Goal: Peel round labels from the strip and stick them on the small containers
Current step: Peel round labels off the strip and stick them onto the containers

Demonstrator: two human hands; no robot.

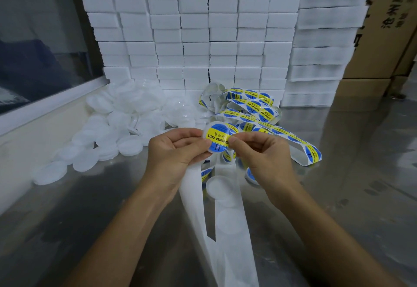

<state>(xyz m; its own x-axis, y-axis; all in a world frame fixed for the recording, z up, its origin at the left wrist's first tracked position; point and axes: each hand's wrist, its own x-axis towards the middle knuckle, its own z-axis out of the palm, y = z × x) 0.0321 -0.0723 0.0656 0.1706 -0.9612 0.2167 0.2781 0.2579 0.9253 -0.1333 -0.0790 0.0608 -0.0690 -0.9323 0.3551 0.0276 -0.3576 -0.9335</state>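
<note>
My left hand (174,151) grips a small white round container (207,131) by its left rim, above the steel table. A round blue-and-yellow label (218,138) lies on the container's top. My right hand (259,153) pinches the label's right edge with thumb and forefinger. The label strip (252,108) lies coiled behind my hands, with several labels on it. Its empty white backing (228,219) hangs down from under my left hand toward me.
A heap of white round containers (117,124) covers the table at left. Stacked white foam blocks (191,34) form a wall behind. Cardboard boxes (383,27) stand at right. A labelled container (251,175) lies under my right hand.
</note>
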